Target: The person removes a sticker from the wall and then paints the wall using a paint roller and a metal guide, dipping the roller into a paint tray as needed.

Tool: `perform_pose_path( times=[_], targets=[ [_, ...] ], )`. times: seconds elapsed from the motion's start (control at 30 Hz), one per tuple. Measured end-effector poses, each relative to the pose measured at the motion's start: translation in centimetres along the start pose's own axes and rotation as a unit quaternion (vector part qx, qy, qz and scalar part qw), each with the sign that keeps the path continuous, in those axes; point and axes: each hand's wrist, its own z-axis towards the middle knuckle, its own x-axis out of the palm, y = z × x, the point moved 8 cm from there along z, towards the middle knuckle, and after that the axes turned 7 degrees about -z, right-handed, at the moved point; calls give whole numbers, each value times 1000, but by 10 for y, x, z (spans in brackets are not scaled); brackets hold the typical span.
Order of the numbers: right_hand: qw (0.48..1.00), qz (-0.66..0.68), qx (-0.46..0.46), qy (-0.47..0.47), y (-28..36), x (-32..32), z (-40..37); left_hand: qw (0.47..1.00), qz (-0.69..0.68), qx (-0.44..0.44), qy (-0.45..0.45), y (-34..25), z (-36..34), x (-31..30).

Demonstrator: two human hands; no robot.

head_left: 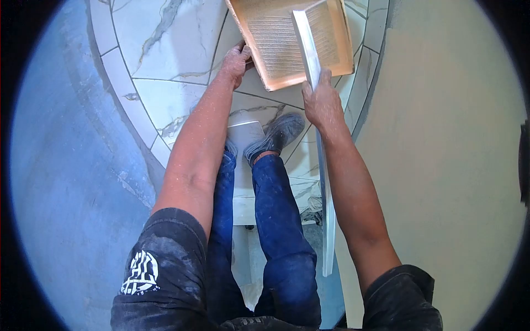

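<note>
Metal bar, likely stiff, best gripped midway; right hand is clasping it; left hand half-curling at tray, hold unclear.

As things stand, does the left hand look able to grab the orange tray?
Probably yes: the left hand is at the left edge of the tray, with nothing visible between them. The long bar in the right hand crosses farther right.
</note>
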Motion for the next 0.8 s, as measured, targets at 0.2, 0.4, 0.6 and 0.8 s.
perform_pose_path(
  times=[0.2,0.4,0.6,0.8],
  targets=[
    [999,-9,-14,-31,2,-12,7,998,4,13,-65,-3,-2,7],
    [998,-56,-15,0,-32,-12,-29,994,-49,15,-96,0,-5,8],
    [999,-28,18,11,-73,4,-57,997,-53,-8,-53,6,3,-7],
    [999,-20,32,27,-98,20,-75,995,-50,-69,57,6,7,-3]
  ],
)
